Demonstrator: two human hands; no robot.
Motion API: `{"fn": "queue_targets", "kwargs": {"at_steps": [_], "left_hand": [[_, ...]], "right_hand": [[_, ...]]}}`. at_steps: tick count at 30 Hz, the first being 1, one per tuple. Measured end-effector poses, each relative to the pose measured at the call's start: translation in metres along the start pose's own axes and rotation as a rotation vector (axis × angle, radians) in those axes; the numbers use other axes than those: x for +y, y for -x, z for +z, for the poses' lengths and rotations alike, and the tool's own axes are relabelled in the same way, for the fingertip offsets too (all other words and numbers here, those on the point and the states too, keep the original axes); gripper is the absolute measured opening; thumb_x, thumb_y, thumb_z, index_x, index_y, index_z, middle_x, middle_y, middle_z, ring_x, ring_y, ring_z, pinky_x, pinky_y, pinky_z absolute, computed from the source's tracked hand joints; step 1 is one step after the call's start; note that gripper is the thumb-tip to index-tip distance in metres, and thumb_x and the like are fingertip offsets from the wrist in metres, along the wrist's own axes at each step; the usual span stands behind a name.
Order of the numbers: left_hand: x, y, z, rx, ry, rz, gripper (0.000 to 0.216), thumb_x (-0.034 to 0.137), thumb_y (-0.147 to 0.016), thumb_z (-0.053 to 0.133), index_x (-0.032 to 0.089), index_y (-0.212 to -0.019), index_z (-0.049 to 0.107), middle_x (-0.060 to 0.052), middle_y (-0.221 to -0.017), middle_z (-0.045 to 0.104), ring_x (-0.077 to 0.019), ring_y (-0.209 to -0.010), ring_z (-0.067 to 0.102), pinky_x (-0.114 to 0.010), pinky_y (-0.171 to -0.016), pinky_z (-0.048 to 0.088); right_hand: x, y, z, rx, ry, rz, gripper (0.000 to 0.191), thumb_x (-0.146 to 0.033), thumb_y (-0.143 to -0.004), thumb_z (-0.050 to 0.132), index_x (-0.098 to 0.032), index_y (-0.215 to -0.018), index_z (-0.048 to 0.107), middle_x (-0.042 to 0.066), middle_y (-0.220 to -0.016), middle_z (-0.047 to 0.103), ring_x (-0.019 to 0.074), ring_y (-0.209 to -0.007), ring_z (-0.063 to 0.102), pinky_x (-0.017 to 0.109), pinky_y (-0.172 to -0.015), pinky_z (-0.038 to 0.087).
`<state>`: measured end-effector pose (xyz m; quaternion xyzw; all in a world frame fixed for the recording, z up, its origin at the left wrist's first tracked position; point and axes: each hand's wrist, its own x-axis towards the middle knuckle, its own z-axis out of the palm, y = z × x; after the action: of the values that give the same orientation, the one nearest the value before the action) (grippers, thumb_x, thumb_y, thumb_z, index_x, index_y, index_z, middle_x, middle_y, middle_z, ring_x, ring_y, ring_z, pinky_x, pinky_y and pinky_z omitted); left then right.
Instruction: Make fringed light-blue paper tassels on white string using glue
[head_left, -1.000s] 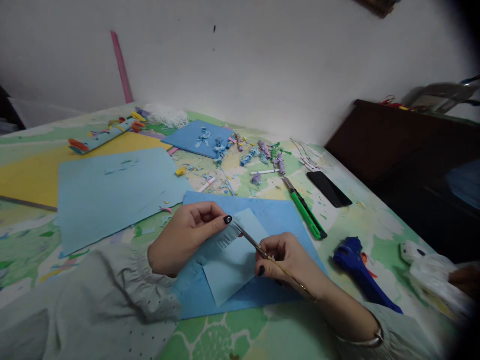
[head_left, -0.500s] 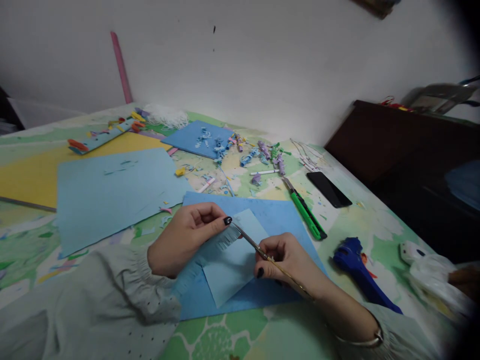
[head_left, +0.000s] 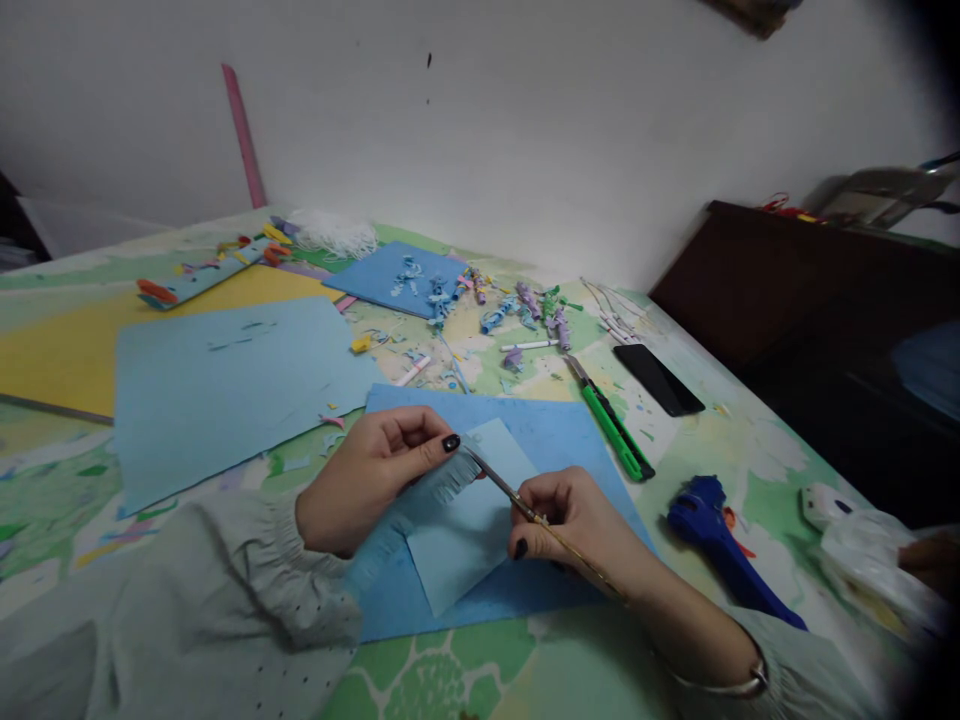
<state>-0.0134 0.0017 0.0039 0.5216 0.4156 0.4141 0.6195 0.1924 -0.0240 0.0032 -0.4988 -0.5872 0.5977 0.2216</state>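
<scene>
Between the thumb and fingers of my left hand is pinched a light blue paper strip, its lower edge cut into a fine fringe. My right hand is closed on a pair of scissors with thin blades and a golden handle partly hidden by the fingers. The blade tips meet the strip's end close to my left thumb. Under both hands lies a light blue paper piece on a darker blue foam sheet.
To the right are a green utility knife, a black phone and a blue glue gun. A light blue sheet lies at left on a yellow sheet. Fringed paper rolls and scraps are scattered behind.
My left thumb has shifted slightly left along the strip, leaving a little more of its end showing by the blade tips. The right hand stays almost in place.
</scene>
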Motion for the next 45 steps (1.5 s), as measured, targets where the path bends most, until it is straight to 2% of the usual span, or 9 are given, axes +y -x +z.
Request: {"fn": "queue_targets", "kwargs": {"at_steps": [9, 26, 45], "left_hand": [[-0.0025, -0.0015, -0.0013, -0.01, -0.015, 0.004, 0.022, 0.035, -0.071, 0.066, 0.015, -0.072, 0.06, -0.001, -0.064, 0.063, -0.0161, -0.066, 0.062, -0.023, -0.059, 0.045], [-0.0026, -0.0028, -0.0014, 0.014, -0.027, 0.053, 0.013, 0.027, -0.072, 0.066, 0.015, -0.069, 0.062, 0.0, -0.063, 0.063, -0.0103, -0.058, 0.056, -0.019, -0.054, 0.043], [-0.0041, -0.0028, -0.0019, 0.002, -0.017, 0.021, 0.017, 0.031, -0.073, 0.066, 0.015, -0.071, 0.061, -0.001, -0.066, 0.066, -0.012, -0.062, 0.058, -0.02, -0.056, 0.043]], "right_hand": [[0.0023, -0.0014, -0.0003, 0.008, 0.009, 0.004, 0.042, -0.045, -0.052, 0.079, -0.013, -0.052, 0.051, -0.009, -0.037, 0.036, 0.0023, -0.035, 0.027, 0.018, -0.034, 0.015], [0.0013, -0.0026, -0.0002, 0.026, 0.015, 0.033, 0.046, -0.05, -0.047, 0.08, -0.014, -0.05, 0.051, -0.009, -0.036, 0.036, 0.0021, -0.034, 0.027, 0.019, -0.034, 0.015], [0.0037, -0.0039, -0.0002, 0.021, 0.014, 0.033, 0.044, -0.047, -0.051, 0.079, -0.014, -0.052, 0.05, -0.009, -0.037, 0.036, 0.0026, -0.034, 0.028, 0.019, -0.033, 0.015]]}}
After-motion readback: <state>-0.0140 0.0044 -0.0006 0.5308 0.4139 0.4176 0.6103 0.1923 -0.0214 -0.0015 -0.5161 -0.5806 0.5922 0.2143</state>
